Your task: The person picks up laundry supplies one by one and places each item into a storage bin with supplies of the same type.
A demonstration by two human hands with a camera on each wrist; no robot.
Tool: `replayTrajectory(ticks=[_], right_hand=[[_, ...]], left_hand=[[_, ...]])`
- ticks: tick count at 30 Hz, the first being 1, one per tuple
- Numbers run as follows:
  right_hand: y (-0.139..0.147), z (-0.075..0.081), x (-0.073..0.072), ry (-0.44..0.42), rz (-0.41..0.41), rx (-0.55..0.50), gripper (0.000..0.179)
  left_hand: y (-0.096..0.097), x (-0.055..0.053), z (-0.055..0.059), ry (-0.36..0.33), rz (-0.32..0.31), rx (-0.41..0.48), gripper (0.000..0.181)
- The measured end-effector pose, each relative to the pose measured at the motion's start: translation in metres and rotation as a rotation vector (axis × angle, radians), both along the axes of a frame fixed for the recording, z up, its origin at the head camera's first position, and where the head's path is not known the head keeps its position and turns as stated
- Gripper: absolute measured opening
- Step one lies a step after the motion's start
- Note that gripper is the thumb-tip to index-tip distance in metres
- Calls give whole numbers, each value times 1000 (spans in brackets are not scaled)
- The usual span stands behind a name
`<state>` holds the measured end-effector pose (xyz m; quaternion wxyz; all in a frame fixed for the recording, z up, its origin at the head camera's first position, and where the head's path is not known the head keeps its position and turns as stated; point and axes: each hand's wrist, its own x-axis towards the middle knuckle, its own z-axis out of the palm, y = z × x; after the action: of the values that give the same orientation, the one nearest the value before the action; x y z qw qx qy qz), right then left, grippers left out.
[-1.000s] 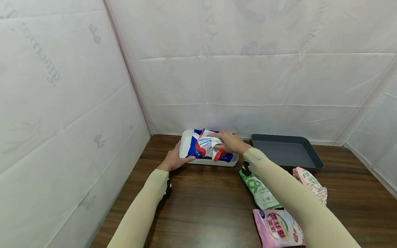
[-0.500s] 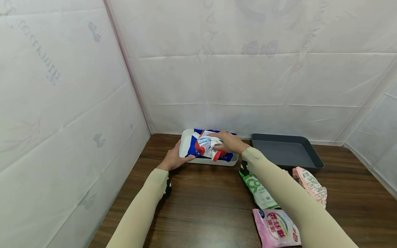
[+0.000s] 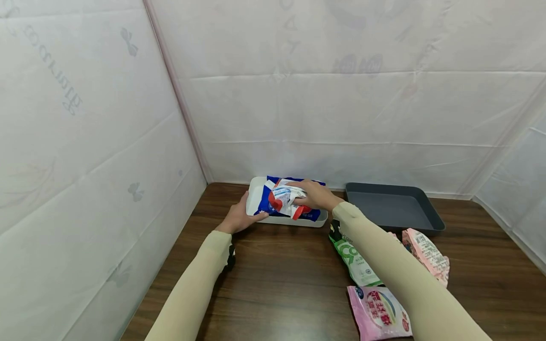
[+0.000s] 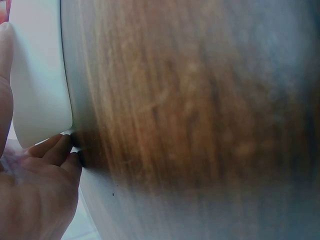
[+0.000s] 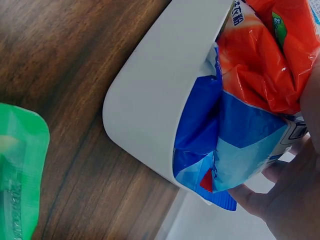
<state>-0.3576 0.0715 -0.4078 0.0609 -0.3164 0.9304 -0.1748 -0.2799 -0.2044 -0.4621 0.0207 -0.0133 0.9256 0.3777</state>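
A white tray [image 3: 257,190] stands at the back of the table. My left hand [image 3: 237,218] grips its left end, thumb over the front rim; in the left wrist view its fingers [image 4: 59,150] curl at the tray's corner. My right hand [image 3: 318,195] holds a crumpled red, white and blue bag of washing powder [image 3: 282,196] over the tray. Beneath that bag lies a dark blue packet [image 3: 264,204], partly covered. From the right wrist, the washing powder bag [image 5: 265,65] bulges above the tray's wall [image 5: 142,95], with fingers against its side.
A dark grey tray [image 3: 390,208] stands at the back right. Before it lie a green and white packet [image 3: 360,265], a pale pink packet [image 3: 431,253] and a pink packet [image 3: 377,312], some partly behind my right sleeve. White sheeting [image 3: 341,109] borders the table.
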Motion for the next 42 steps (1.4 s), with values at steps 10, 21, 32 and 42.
replayTrajectory(ticks=[10, 21, 32, 42], right_hand=[[2, -2, 0, -26, -20, -18, 66], [1, -2, 2, -28, -31, -15, 68], [0, -4, 6, -32, -47, -27, 68], [-2, -7, 7, -29, -48, -32, 67]], left_hand=[[3, 1, 2, -6, -1, 0, 113], [0, -2, -1, -11, 1, -6, 116], [0, 1, 0, -20, 3, -9, 116], [-6, -1, -3, -19, -4, -15, 115]])
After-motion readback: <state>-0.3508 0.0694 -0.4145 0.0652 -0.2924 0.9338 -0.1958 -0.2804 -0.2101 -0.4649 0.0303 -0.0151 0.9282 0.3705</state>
